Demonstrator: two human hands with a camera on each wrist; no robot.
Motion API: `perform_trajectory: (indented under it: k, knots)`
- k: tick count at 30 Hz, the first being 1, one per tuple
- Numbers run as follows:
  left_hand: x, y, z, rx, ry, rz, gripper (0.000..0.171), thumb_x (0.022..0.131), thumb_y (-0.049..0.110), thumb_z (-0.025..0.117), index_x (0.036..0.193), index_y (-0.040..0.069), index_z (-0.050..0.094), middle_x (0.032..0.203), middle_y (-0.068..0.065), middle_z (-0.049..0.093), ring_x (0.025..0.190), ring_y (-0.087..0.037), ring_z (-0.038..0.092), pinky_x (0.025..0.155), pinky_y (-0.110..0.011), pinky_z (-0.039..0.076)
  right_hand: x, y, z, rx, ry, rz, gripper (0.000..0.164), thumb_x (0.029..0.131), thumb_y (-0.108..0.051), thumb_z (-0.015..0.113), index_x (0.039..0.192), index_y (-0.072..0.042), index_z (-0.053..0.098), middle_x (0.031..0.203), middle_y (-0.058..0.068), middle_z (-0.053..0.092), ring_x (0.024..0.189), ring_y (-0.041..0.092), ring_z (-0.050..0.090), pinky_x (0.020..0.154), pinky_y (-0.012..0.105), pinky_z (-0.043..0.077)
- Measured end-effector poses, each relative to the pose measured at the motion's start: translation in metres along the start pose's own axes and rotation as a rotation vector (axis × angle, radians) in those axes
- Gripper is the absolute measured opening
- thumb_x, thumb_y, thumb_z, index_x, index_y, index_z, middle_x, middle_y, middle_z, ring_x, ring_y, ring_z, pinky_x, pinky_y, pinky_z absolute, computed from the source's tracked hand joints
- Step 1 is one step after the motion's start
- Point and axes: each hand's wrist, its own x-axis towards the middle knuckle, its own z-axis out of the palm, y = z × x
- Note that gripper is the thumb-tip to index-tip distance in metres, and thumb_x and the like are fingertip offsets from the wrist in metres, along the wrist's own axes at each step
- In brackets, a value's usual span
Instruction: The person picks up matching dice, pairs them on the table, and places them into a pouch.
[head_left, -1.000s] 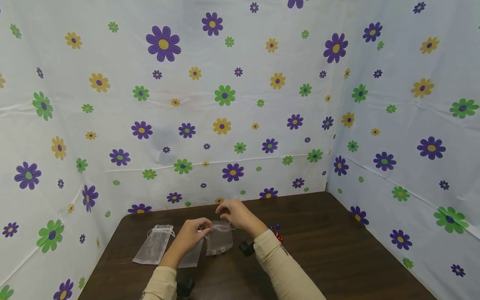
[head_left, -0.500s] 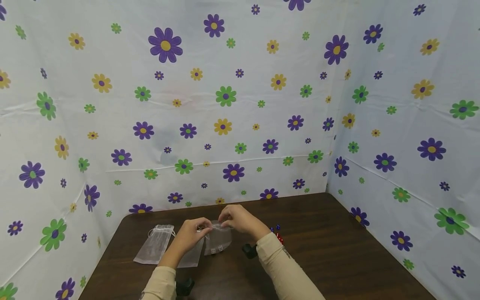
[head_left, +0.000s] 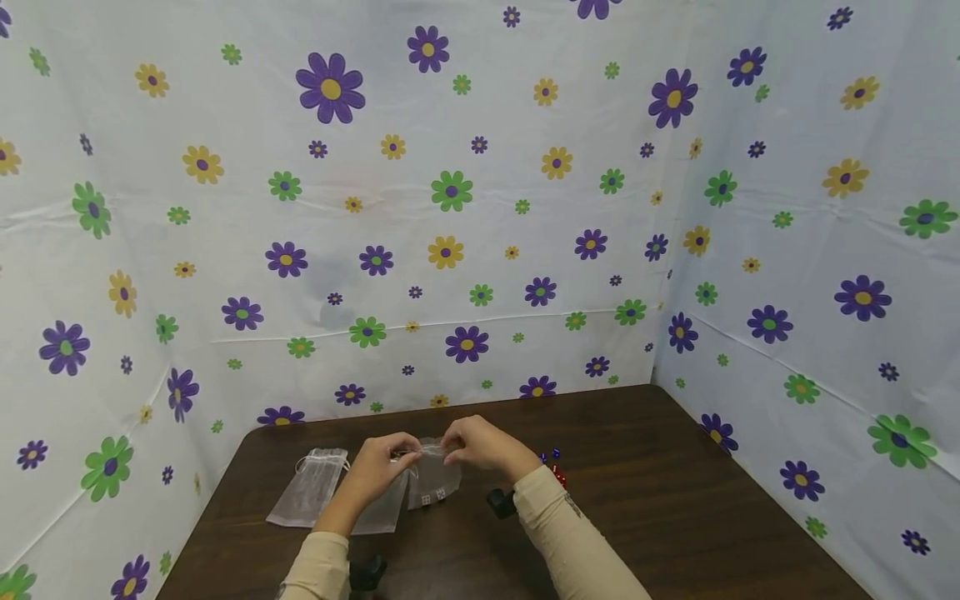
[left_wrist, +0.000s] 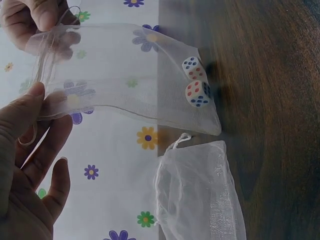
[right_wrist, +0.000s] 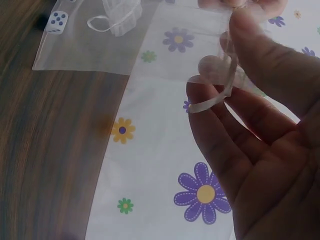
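Note:
A sheer white drawstring bag point(head_left: 435, 475) hangs between both hands near the back of the table, its mouth at the top. Two white dice with coloured dots lie in its bottom; one die point(left_wrist: 198, 93) shows clearly in the left wrist view. My left hand point(head_left: 377, 468) pinches one side of the bag's mouth between thumb and fingers. On the opposite side, my right hand point(head_left: 483, 444) pinches the gathered top edge, and a loop of drawstring point(right_wrist: 212, 102) hangs across its fingers. Another sheer bag point(left_wrist: 200, 185) lies flat beside the held one, partly behind my left forearm.
A further sheer bag point(head_left: 309, 490) lies at the table's left. Right of my right wrist sit small red dice point(head_left: 559, 477) and blue dice point(head_left: 556, 453), partly hidden by the sleeve. A flowered cloth point(head_left: 465, 250) stands behind the dark wooden table point(head_left: 660, 500).
My right hand has come down from above the bag to its top edge and pinches it there. The left hand has stayed nearly still, holding its side of the mouth.

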Motion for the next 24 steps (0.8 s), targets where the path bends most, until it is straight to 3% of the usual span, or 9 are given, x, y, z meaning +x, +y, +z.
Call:
perform_trajectory:
  k: [8, 18, 24]
  knots:
    - [0.000, -0.001, -0.003, -0.019, 0.018, -0.011, 0.007, 0.092, 0.014, 0.076, 0.094, 0.019, 0.072, 0.085, 0.015, 0.070, 0.076, -0.001, 0.062, 0.076, -0.044, 0.057, 0.002, 0.002, 0.000, -0.028, 0.053, 0.032, 0.007, 0.095, -0.012, 0.071, 0.097, -0.011, 0.078, 0.095, -0.003, 0.074, 0.082, 0.003, 0.064, 0.074, 0.020, 0.053]
    - [0.003, -0.001, -0.008, -0.085, 0.056, -0.054, 0.004, 0.091, 0.018, 0.076, 0.093, 0.017, 0.074, 0.083, 0.013, 0.072, 0.075, -0.004, 0.066, 0.071, -0.029, 0.056, 0.002, 0.006, -0.003, 0.018, 0.129, 0.032, 0.008, 0.097, -0.013, 0.069, 0.099, -0.010, 0.077, 0.091, -0.005, 0.072, 0.079, 0.003, 0.062, 0.074, 0.022, 0.053]
    - [0.005, 0.000, -0.012, -0.110, 0.055, -0.094, 0.009, 0.091, 0.013, 0.076, 0.098, 0.018, 0.074, 0.083, 0.002, 0.073, 0.071, -0.010, 0.065, 0.065, -0.026, 0.052, 0.003, 0.009, -0.004, 0.021, 0.171, 0.001, 0.007, 0.096, -0.008, 0.070, 0.098, -0.009, 0.076, 0.091, -0.004, 0.072, 0.080, 0.003, 0.063, 0.075, 0.022, 0.053]
